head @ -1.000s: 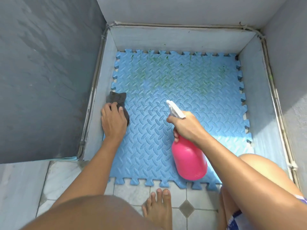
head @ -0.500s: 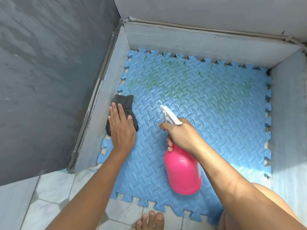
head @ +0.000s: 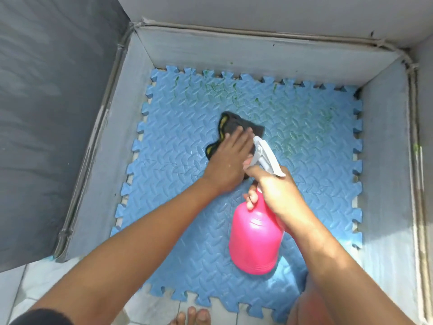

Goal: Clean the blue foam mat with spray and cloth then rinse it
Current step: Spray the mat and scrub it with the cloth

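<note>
The blue foam mat (head: 178, 141) with a jigsaw edge lies on the floor inside a grey walled corner. Green stains mark its far half. My left hand (head: 228, 160) presses flat on a dark grey cloth (head: 234, 123) with a yellow edge, near the mat's middle. My right hand (head: 274, 191) grips the neck of a pink spray bottle (head: 255, 240), a finger on its trigger. The bottle's grey nozzle (head: 264, 153) points away from me, just right of the cloth and partly over it.
Low grey walls (head: 246, 52) bound the mat at the left, far and right sides. A dark grey wall (head: 46, 113) stands to the left. White floor tiles (head: 25, 285) and my bare toes (head: 192, 317) lie at the near edge. My knee (head: 311, 308) is at lower right.
My left hand slid the cloth from the mat's left edge toward its middle. The right hand with the spray bottle stayed roughly in place. The camera shifted closer and leftward.
</note>
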### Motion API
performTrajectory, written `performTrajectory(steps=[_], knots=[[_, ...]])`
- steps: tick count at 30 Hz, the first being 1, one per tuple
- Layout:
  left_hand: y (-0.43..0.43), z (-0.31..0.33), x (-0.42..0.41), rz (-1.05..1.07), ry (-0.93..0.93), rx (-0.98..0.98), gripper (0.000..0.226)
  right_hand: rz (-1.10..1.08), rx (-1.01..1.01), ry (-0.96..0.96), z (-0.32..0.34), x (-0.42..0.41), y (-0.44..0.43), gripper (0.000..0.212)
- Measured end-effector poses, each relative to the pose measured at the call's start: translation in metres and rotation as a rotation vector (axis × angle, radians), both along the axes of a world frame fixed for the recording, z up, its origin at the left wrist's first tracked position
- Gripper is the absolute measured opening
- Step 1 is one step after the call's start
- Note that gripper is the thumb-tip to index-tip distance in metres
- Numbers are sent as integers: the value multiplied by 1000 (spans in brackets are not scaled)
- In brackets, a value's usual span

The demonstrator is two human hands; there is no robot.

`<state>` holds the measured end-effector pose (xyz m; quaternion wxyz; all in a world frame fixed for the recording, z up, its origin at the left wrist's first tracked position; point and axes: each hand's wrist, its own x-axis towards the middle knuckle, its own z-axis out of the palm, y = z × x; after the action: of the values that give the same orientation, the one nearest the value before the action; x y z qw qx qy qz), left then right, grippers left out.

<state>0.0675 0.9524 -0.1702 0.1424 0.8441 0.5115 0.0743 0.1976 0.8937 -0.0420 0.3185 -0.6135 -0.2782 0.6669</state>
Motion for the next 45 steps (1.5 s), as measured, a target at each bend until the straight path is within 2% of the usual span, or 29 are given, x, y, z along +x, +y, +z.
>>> performTrajectory(steps=[1, 3, 5, 8, 9, 11, 15, 19, 22, 25, 27, 31, 36, 38, 40, 45], knots=[[-10, 0, 2, -49, -2, -18, 63, -4, 9, 4, 0, 1, -1, 7], [-13, 2, -12, -19, -13, 12, 58, -12, 14, 18, 1, 4, -2, 8], [-6, 4, -44, 177, 19, 58, 55, -35, 4, 34, 1, 7, -3, 6], [11, 6, -128, 599, 27, 3, 56, -49, -24, 5, -1, 11, -8, 8], [12, 8, -151, 649, 26, -14, 57, -45, -35, -12, -2, 11, -11, 8], [9, 9, -175, 630, 37, -17, 58, -22, -64, -43, -1, 8, -15, 5], [7, 10, -167, 637, 46, -27, 59, 18, -76, -126, 2, -4, -20, 20], [8, 10, -167, 655, 36, -8, 58, 52, -56, -89, 5, -14, -19, 7], [10, 5, -163, 679, -14, 4, 57, 4, -75, -90, 2, -10, -16, 9], [9, 3, -158, 601, -50, 21, 54, -175, -132, -99, -9, 5, -19, 13], [6, 4, -142, 465, -53, 19, 51, -284, -188, -65, -15, 19, -22, 17], [4, 8, -70, 113, -58, -12, 50, -378, -244, -8, -20, 46, -27, 18], [-6, 0, 58, -477, -12, 30, 52, -558, -257, 67, -16, 75, -40, 12], [-7, -4, 106, -645, -11, 19, 53, -604, -262, 123, -15, 86, -40, 14], [6, -1, 137, -625, -13, 4, 54, -620, -249, 147, -15, 95, -38, 12], [84, 10, 118, -17, 66, 13, 55, -645, -230, 189, -11, 109, -35, 15]])
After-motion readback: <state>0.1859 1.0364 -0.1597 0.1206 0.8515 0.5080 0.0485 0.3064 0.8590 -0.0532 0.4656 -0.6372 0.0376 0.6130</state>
